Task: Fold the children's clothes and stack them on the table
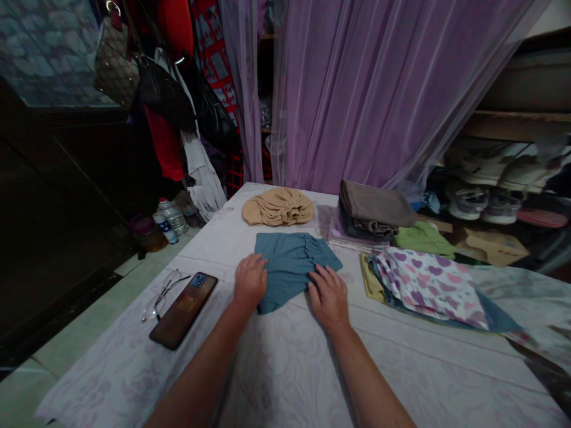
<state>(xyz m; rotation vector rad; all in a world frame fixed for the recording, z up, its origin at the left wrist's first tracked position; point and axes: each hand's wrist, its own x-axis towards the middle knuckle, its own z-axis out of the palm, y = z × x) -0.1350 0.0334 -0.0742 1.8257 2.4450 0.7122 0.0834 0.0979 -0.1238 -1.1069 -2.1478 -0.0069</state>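
Note:
A pair of blue-teal shorts (285,261) with a gathered elastic waist lies folded on the white patterned cloth (285,368) in front of me. My left hand (250,278) rests on its left edge, fingers stretched out. On its right side, by the gathered waist, my right hand (329,296) lies with fingers spread. Neither hand grips the fabric. Just beyond lies a tan gathered garment (277,207), folded flat.
A stack of folded clothes topped by a brown garment (375,205) stands back right. Nearer are heart-print fabric (430,285) and a green cloth (423,239). Eyeglasses (163,297) and a phone (185,310) lie left. A purple curtain (357,95) hangs behind; shoes (486,199) fill a shelf.

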